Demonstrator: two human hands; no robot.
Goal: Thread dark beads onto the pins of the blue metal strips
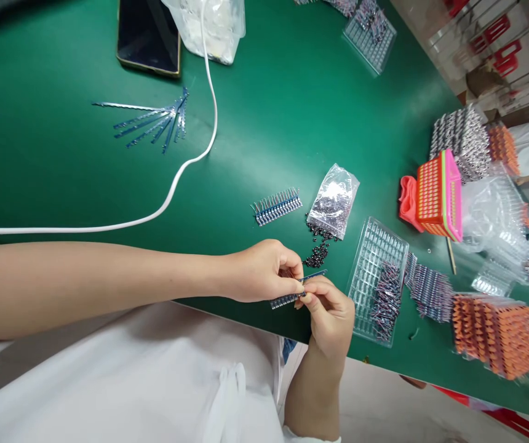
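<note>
Near the front edge of the table, my left hand [258, 271] pinches a blue strip of small circuit boards [285, 300], its row of parts showing below the fingers. My right hand [331, 311] meets it from the right, thumb and fingertips closed at the strip's end; any small piece between them is hidden. Just beyond lies a loose pile of tiny dark parts [317, 255], spilling from a clear plastic bag [334, 200]. A second blue strip with upright wire leads [277, 207] rests on the table to the left of the bag.
Right of my hands sits a clear compartment tray [368, 252] with leaded parts, then stacked strips [430, 292] and orange stacks [495, 335]. Baskets [437, 194] stand farther back. A white cable [176, 178], a phone [149, 37] and fanned blue strips [154, 120] lie at left.
</note>
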